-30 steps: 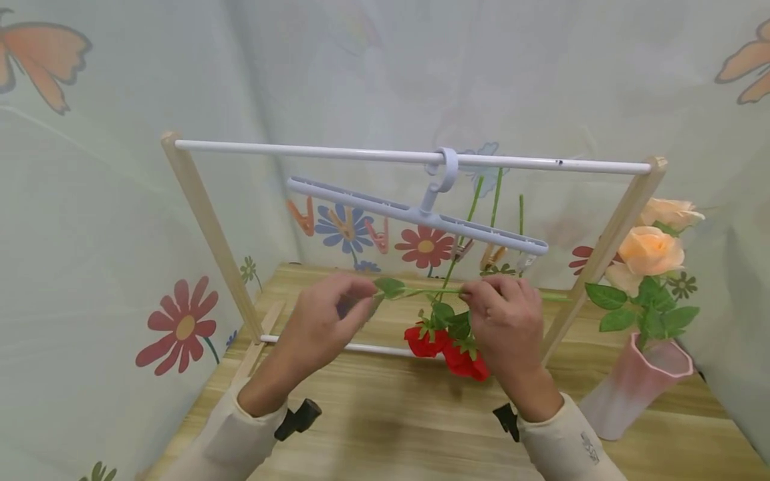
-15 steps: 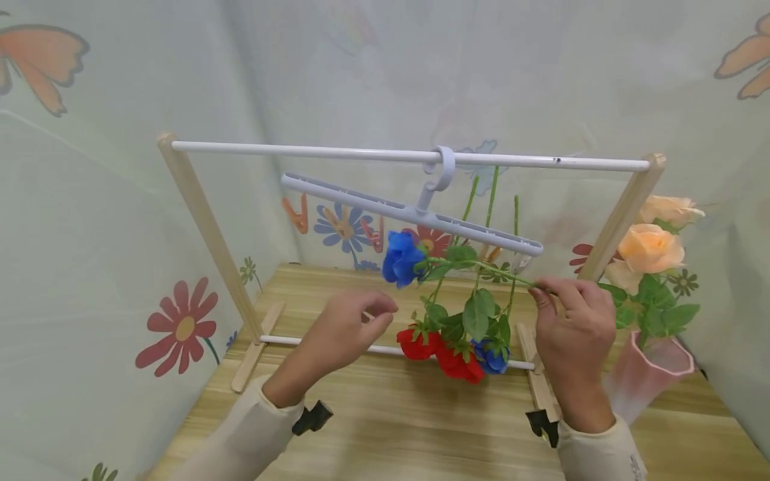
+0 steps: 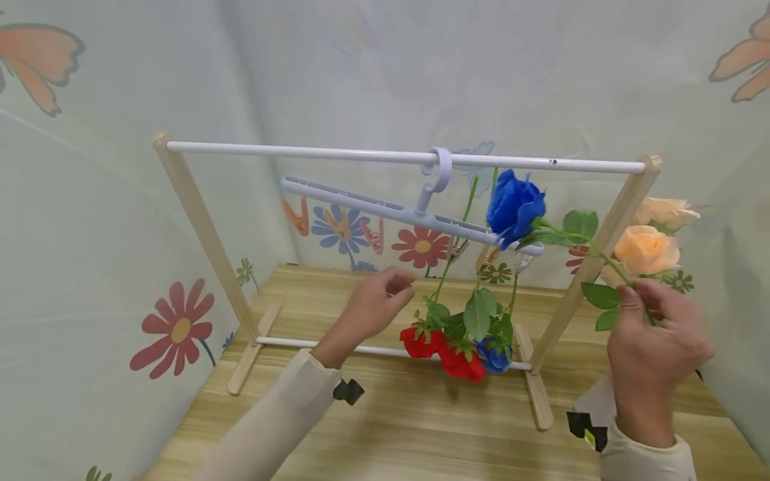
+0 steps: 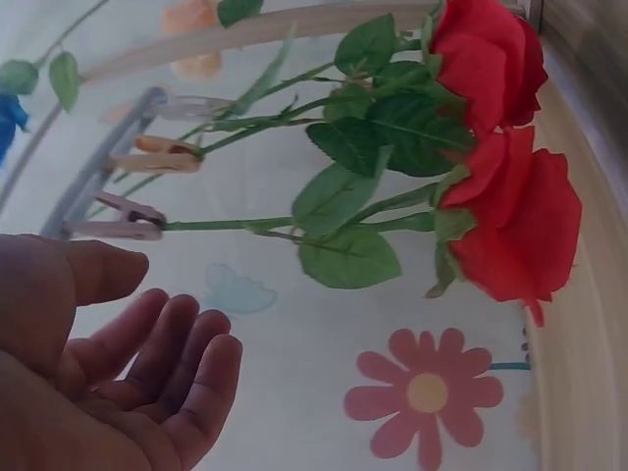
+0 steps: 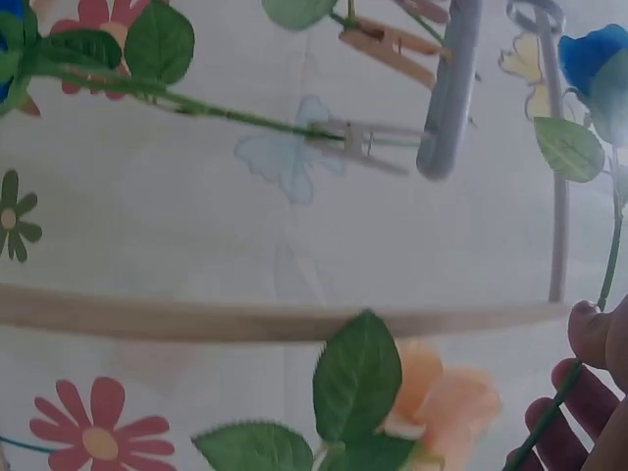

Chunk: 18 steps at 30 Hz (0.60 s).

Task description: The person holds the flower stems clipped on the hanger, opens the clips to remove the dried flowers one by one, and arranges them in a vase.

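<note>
My right hand (image 3: 656,351) pinches the green stem of a blue rose (image 3: 515,208) between thumb and fingers, with the bloom tipped up to the left before the hanger's right end. My left hand (image 3: 375,304) holds nothing; its fingers are loosely bent in the left wrist view, below the pale hanger (image 3: 385,206). Two red roses (image 4: 505,216) and another blue rose (image 3: 495,355) hang head down from the hanger's right half, their stems gripped by clothespins (image 5: 368,145). Several unused clothespins (image 3: 373,237) dangle from its left half.
The hanger is hooked over the white top rail (image 3: 301,152) of a wooden-sided rack (image 3: 207,247) on the wood-grain table (image 3: 385,414). Peach roses (image 3: 646,248) stand at the right in a vase (image 3: 595,401), mostly hidden behind my right hand. Printed curtains surround the table.
The right hand has drawn the held blue rose from below the hanger out to the right, and its bloom has swung upward. The left hand has let go of it and shifted slightly right.
</note>
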{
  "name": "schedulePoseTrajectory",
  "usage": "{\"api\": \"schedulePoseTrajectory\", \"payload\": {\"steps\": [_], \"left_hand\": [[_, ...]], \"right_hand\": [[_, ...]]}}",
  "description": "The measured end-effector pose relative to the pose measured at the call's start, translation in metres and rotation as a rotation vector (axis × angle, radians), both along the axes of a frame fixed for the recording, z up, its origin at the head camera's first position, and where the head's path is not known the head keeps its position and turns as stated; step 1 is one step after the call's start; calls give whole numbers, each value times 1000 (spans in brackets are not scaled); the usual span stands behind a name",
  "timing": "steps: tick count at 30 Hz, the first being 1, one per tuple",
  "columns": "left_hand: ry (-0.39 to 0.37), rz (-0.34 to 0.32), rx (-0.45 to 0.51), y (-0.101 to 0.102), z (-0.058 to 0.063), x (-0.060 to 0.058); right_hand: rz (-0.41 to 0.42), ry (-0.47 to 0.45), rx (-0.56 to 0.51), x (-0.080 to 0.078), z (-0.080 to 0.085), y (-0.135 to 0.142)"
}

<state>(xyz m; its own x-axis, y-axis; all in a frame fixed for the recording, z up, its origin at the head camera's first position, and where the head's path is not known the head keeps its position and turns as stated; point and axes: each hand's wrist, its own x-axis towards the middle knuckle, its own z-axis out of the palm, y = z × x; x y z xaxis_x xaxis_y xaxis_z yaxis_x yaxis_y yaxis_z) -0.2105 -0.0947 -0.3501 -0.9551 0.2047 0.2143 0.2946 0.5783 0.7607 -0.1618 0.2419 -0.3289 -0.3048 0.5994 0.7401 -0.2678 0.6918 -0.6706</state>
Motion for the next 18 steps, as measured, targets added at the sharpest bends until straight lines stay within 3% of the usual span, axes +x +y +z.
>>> {"api": "schedulePoseTrajectory", "payload": {"steps": [4,8,12,18], "left_hand": [[-33,-5,43,10,-7,-10],[-40,-19,84,21,-8,-18],[-36,-32,106,30,-8,-22],[-41,-31,118,39,-9,-28]], "right_hand": [[-41,-53,-100,2,6,17],[-30,-49,-222,1,9,33],[-11,-42,-268,-1,4,42],[-53,-107,-289,-2,-10,50]]}}
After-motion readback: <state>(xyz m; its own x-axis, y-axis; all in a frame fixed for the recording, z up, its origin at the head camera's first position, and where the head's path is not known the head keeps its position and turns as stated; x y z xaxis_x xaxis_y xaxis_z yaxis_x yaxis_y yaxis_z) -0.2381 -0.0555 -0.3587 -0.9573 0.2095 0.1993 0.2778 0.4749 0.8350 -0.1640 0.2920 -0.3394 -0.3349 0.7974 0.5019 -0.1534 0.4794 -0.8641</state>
